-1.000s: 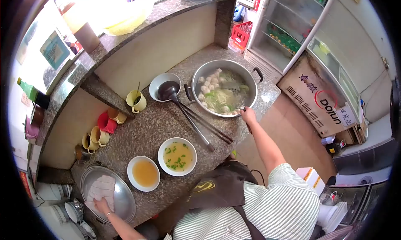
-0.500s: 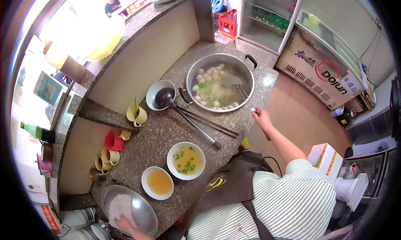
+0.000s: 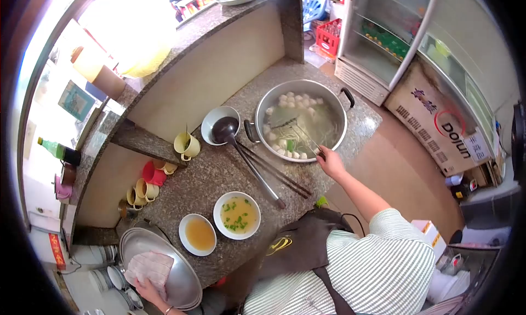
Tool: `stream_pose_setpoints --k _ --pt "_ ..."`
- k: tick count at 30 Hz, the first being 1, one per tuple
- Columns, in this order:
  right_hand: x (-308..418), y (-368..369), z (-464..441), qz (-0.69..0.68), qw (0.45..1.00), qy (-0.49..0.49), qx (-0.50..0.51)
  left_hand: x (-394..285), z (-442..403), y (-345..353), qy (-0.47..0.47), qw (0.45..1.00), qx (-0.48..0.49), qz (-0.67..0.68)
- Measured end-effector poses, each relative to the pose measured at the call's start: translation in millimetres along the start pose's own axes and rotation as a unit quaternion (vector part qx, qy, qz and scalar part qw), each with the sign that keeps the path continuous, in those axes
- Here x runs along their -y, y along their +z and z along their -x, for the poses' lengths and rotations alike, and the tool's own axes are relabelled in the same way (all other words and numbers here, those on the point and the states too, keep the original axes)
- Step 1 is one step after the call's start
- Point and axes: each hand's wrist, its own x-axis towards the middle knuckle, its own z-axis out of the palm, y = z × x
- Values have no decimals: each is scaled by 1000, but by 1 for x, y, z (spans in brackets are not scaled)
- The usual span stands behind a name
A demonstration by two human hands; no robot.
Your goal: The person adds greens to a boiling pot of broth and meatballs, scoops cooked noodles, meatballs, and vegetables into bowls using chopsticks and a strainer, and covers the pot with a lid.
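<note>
I am holding a slanted metal utensil (image 3: 308, 138) in the pot (image 3: 342, 115); my pale, rumpled cloth (image 3: 153, 267) is lying on the metal lid (image 3: 183, 276).

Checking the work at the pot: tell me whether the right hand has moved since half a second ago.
Yes: judged against the pot, the right hand has moved in toward the rim.

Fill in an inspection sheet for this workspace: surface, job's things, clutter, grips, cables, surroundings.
Surface: speckled stone counter.
Job's things: pot of pale balls in liquid; utensil dipped in it; cloth on metal lid.
Clutter: ladle in white bowl; chopsticks alongside; bowl of broth with greens; bowl of plain broth; mugs.
Grips: right grip closed on the utensil's handle; left grip on the cloth, closure unclear.
Cables: dark cord curving beside the apron.
Surroundings: glass-fronted fridge; red crate; stacked dishes.
</note>
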Motion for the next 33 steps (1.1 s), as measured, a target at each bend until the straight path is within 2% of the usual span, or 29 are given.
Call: stream_pose_setpoints --k 1,3,7,11,13,16,19,21,23,24,26,28,29,31,32,33 --pt "-4 -6 -1 -1 1000 -6 7 -15 11 -17 22 1000 2 22" --pt "-15 -18 -2 11 999 -14 -52 -44 31 -40 -10 999 2 41" --pt "-41 -40 -21 -50 998 28 -28 -90 59 -75 30 999 -1 30" --pt "-33 -58 -22 -40 996 -49 -55 -150 85 -94 58 995 -2 81" --pt "-27 -35 -30 -171 985 -24 -8 -199 94 -102 48 997 -7 62" --pt "10 15 -39 -221 970 -99 29 -269 100 -106 120 987 49 91" --pt "55 69 -40 -205 965 -165 23 -316 100 -92 161 974 91 129" --pt "75 93 -41 -195 966 -145 89 -353 100 -78 213 961 102 142" --pt "74 122 -41 -186 963 -178 78 -393 102 -60 281 941 100 162" --pt "70 132 -43 -180 962 -162 125 -415 104 -54 295 938 113 143" --pt "56 136 -37 -200 952 -186 135 -467 114 -41 319 928 137 136" --pt "30 125 -28 -226 923 -268 160 -507 121 -19 359 902 166 170" --pt "29 83 -23 -199 925 -228 228 -524 124 -3 396 881 176 190" --pt "-6 51 -16 -181 911 -238 283 -572 141 17 421 853 215 220" --pt "-26 31 -11 -183 906 -203 323 -592 147 31 442 840 235 211" --pt "-46 8 -4 -198 915 -172 306 -612 154 47 455 830 239 217"
